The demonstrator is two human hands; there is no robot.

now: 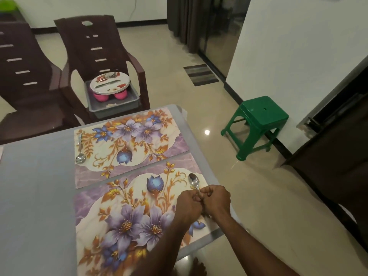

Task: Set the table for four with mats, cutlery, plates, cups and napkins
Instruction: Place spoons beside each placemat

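Note:
Two floral place mats lie side by side on the grey table (35, 192): a far mat (127, 140) and a near mat (127, 220). A steel spoon (80, 154) rests on the far mat's left edge. My left hand (188, 205) and my right hand (216, 199) meet over the near mat's right edge. Both pinch the handle of a second spoon (194, 181), whose bowl points away from me. A grey tray (111, 100) on a brown chair holds a white plate (110, 82) stacked on pink cups (101, 96).
Two brown plastic chairs (25, 76) stand beyond the table's far edge. A green stool (256, 124) is on the tiled floor to the right. A dark cabinet (338, 166) lines the right side, and a striped floor mat (200, 75) lies by a glass door.

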